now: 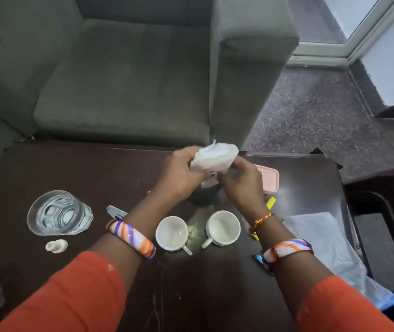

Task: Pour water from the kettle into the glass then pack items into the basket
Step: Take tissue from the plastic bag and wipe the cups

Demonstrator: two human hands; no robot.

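A grey-green sofa [124, 75] fills the far half of the view, its seat cushion and one arm facing the dark brown surface [76, 168] that stands just in front of it. To the right lies speckled grey floor [311, 111]. On the surface's right part rests a sheet of clear plastic [320, 238], spilling over the edge.

Both forearms wear orange sleeves and striped bangles in orange, purple and white. The left hand [181, 173] and the right hand [241, 183] meet above the middle of the surface, and the fingers of both are closed around a white, crumpled plastic packet [212, 156], held in the air between them (its contents are too blurred to tell).

The glass [58, 213] stands well to the left on the surface, upright, with clear water in it. Under the hands sits a dark round container [203, 195], mostly hidden, and just behind the right hand a pink lidded box [271, 180]. Nearer the person, two white cups stand side by side, apart: the left cup [172, 233] and the right cup [222, 227], each handle pointing toward the person. A small white bottle [56, 246] lies on its side just in front of the glass. A yellow piece [270, 202] shows beside the right wrist.
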